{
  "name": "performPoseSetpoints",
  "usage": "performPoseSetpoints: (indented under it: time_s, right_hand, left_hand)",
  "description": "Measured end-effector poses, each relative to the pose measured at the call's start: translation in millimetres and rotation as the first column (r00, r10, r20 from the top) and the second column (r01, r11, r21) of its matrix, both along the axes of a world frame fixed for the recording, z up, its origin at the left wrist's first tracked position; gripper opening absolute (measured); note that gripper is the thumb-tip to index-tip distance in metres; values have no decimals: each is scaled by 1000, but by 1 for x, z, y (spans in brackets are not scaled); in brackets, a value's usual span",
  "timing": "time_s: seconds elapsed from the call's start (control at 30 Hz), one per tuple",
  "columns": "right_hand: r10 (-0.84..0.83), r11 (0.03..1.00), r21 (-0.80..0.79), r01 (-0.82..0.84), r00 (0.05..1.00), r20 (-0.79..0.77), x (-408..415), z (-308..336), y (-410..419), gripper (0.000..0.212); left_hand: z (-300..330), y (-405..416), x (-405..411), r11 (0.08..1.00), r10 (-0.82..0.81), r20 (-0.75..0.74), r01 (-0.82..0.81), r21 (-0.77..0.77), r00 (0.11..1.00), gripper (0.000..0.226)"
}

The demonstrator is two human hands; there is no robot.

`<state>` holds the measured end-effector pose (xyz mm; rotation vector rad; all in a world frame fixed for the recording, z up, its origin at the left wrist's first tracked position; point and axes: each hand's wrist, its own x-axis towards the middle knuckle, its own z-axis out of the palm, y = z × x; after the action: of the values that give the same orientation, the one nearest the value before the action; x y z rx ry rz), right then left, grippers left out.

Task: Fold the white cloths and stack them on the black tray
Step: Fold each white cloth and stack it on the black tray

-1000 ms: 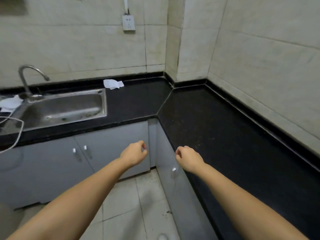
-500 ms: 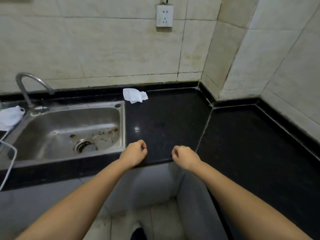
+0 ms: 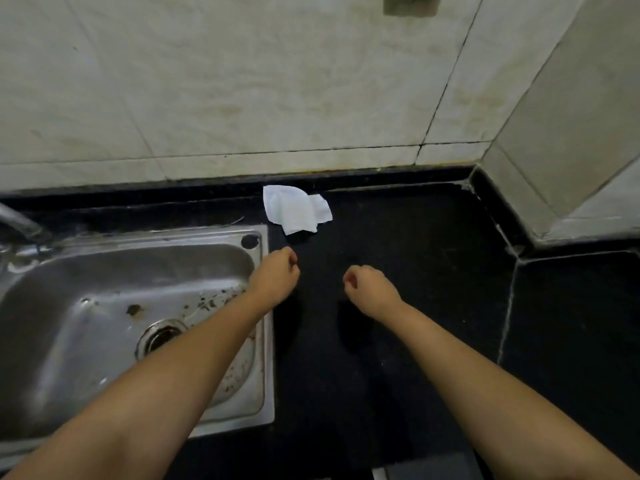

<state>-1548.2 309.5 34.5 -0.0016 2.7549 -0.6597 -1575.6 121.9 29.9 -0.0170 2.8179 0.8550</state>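
Just beside the sink [image 3: 263, 341], a crumpled white cloth [image 3: 297, 209] lies.

A steel sink [image 3: 263, 341] is set into the black tabletop [image 3: 415, 306] at 9 o'clock, its basin flecked with dark debris around the round drain [image 3: 161, 337]. A tap [image 3: 20, 225] shows partly at the left edge, at 10 o'clock. Pale wall tiles [image 3: 242, 81] rise behind, at 12 o'clock. The lower edge of a socket [image 3: 410, 5] shows at 1 o'clock.
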Motion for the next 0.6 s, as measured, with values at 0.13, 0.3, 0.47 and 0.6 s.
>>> performPoseSetpoints:
  time_s: [0.13,0.3,0.47,0.6]
  right_hand:
    - [59,998,-29,-63,989,-132,-73,-22,-22,25]
    - [206,978,91,-188,936,-287,-140,-51,-47,39]
    - [266,961,157,-229,920,-289,-171,-68,-48,26]
    - [124,981,-94,-169,922,-366,-163,-44,-33,20]
  left_hand:
    - [-19,0,-50,990,87,-97,-97,-101,991,37]
    - [-47,7,-96,970,44,-107,-68,-234,993,46]
    - [-62,13,-112,965,120,-118,-143,-218,986,26]
    - [-45,21,-109,976,199,-183,-211,-48,963,16]
